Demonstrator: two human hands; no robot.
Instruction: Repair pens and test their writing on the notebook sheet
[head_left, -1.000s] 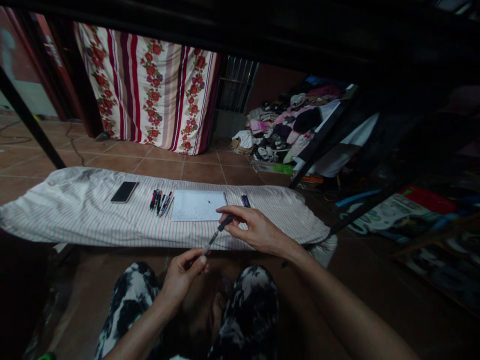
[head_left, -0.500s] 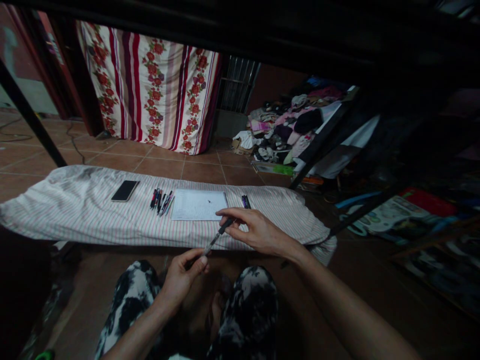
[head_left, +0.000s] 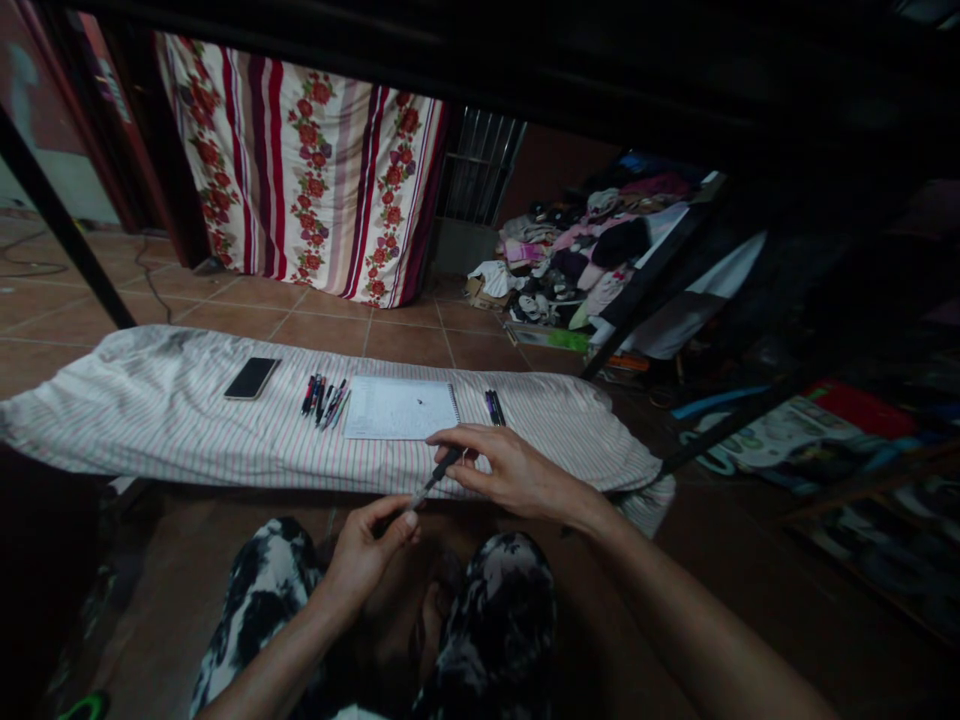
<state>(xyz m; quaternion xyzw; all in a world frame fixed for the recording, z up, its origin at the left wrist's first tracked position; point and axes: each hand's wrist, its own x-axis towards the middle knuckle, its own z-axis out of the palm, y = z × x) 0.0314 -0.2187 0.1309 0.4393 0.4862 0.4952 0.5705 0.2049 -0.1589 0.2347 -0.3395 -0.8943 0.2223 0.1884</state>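
Above my lap a pen (head_left: 430, 489) with a clear barrel and a dark end slants between my two hands. My left hand (head_left: 366, 550) pinches the clear lower end between thumb and fingers. At the dark upper end, my right hand (head_left: 510, 468) grips with thumb and fingertips, the index finger stretched out past it. Just beyond lies an open spiral notebook (head_left: 394, 412) with a small dark mark on its page. Several pens (head_left: 324, 402) are grouped left of the notebook, and a few dark purple pens (head_left: 495, 407) lie to its right.
A striped cloth (head_left: 187, 430) covers the low bench in front of me, with a phone (head_left: 253, 378) on its left part. Dark metal bars frame the view. Behind are a floral curtain (head_left: 315, 180) and a heap of clothes (head_left: 585, 250) on the tiled floor.
My right hand has dipped slightly, its index finger coming lower and a little left along the pen's dark end. My left hand keeps its hold, nearly unmoved.
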